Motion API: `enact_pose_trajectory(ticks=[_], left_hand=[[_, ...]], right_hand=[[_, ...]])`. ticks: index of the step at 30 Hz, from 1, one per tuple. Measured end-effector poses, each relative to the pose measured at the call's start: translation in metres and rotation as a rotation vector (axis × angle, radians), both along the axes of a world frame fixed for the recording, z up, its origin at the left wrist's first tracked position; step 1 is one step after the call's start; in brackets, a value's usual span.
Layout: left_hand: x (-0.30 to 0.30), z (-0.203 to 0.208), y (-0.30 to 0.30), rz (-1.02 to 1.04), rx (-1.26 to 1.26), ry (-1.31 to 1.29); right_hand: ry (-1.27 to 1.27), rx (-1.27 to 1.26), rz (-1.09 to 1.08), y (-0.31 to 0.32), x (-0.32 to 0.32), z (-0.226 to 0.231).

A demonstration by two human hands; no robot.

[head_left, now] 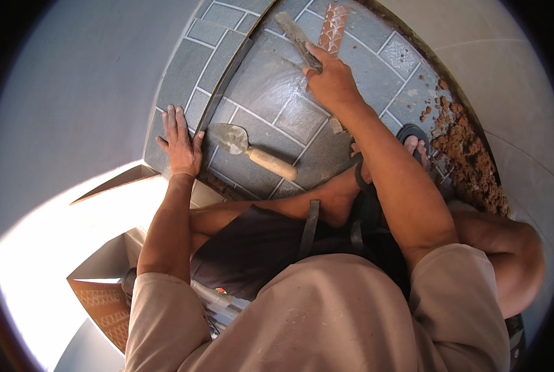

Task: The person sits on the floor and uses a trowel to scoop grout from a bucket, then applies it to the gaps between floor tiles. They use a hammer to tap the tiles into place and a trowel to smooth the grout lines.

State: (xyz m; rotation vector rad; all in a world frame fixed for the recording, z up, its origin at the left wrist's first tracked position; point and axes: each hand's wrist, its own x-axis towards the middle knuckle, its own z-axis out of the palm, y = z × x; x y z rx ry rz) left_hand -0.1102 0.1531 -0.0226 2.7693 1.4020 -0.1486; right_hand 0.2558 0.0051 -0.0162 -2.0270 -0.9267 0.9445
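Grey rectangular tiles w/ pale joints: R hand grips rough grey elongated bar, pointing fwd-left; L hand, spread, rests beside wooden-handled metal trowel. Step: apparently tile work; next likely needs steady R grip.

Head-worn left fisheye view, steeply downward from close above lap and tiles
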Motion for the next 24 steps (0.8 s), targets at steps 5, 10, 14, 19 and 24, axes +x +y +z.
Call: enact_pose_trajectory(ticks=[5, 10, 14, 19, 24], left_hand=[[-0.003, -0.002, 0.001, 0.005, 0.004, -0.002], [-0.004, -0.003, 0.001, 0.012, -0.013, -0.015], [-0.003, -0.002, 0.001, 0.013, -0.013, -0.013], [-0.003, -0.002, 0.000, 0.019, -0.006, 0.002], [-0.003, -0.001, 0.000, 0.020, -0.014, -0.030]], right_hand=[[-0.049, -0.032, 0.016, 0.004, -0.002, 0.000], [0.025, -0.087, 0.108, 0.005, -0.002, 0.009], [-0.071, -0.031, -0.077, 0.004, -0.011, -0.001], [-0.015, -0.030, -0.018, 0.001, -0.015, -0.001], [0.009, -0.104, 0.056, -0.003, -0.005, 0.018]])
